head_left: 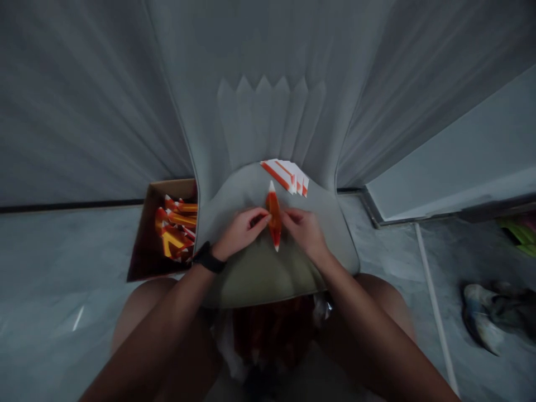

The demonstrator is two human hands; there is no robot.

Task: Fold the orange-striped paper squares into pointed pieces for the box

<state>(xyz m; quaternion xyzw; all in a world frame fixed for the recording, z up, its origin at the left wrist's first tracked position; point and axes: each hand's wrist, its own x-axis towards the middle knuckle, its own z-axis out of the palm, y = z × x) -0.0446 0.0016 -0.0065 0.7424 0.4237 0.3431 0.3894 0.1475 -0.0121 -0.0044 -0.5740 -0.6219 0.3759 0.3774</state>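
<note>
A long, narrow folded paper piece, orange with white pointed tips, stands upright in the picture on a grey rounded pad across my lap. My left hand pinches its left side, and a black wristband circles that wrist. My right hand holds its right side with the fingertips. Just beyond them lies a small stack of white sheets with orange stripes. A cardboard box at the left of my left hand holds several folded orange-and-white pieces.
Grey pleated fabric rises behind the pad and spreads to both sides. Below lies a grey stone floor, with a white rod and a pair of shoes at right. A red-orange mass sits under the pad.
</note>
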